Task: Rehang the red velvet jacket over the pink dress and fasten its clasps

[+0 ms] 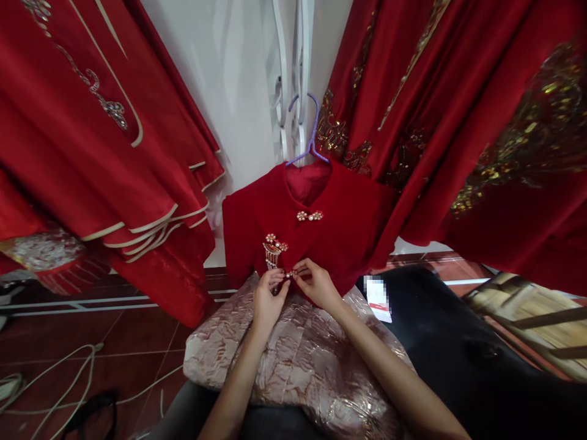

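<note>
A red short jacket (pixel 339 244) hangs in front of me on a purple hanger (pixel 313 146). Fingers of my left hand (pixel 268 299) pinch the left side of a small pearl clasp (pixel 290 274) low on its front opening. On the clasp's other side, my right hand (pixel 318 284) grips with thumb and fingertips. Whether the two halves are joined is too small to tell. Higher up, near the collar, sits a similar pearl flower clasp (pixel 310 216). Just above my left hand is a gold fan-shaped brooch (pixel 274 247) with hanging pearl strands. Shiny pinkish brocade fabric (pixel 293 342) lies beneath both hands.
Red garments with pale piping (pixel 114 153) hang at the left, and red gold-embroidered garments (pixel 413 122) at the right. A phone (pixel 378 299) with a lit screen rests on a black surface (pixel 435 330). White cables (pixel 68 379) trail over the tiled floor (pixel 137 330).
</note>
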Motion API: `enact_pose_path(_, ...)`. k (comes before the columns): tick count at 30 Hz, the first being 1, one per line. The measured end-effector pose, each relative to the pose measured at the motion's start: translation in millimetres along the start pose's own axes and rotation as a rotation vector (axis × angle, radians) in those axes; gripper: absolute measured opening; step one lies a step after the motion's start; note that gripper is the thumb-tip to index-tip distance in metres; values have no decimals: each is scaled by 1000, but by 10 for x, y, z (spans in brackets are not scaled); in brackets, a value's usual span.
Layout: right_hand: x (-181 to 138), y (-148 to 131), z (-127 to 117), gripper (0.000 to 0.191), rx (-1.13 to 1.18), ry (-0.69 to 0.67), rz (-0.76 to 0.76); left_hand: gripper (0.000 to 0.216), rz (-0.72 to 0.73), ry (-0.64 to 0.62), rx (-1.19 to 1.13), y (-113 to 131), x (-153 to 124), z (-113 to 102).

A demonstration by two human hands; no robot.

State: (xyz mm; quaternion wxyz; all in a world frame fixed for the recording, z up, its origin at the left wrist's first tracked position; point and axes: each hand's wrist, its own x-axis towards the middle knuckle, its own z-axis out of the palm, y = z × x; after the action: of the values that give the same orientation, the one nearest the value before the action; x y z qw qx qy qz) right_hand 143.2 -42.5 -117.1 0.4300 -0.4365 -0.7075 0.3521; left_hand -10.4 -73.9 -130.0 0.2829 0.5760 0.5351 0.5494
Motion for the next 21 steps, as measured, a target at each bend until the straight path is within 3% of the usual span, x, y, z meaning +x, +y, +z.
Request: enact_pose_path(21,7,-123,-14,10,61,-6,60,19,-80,2,-79,56,8,-9)
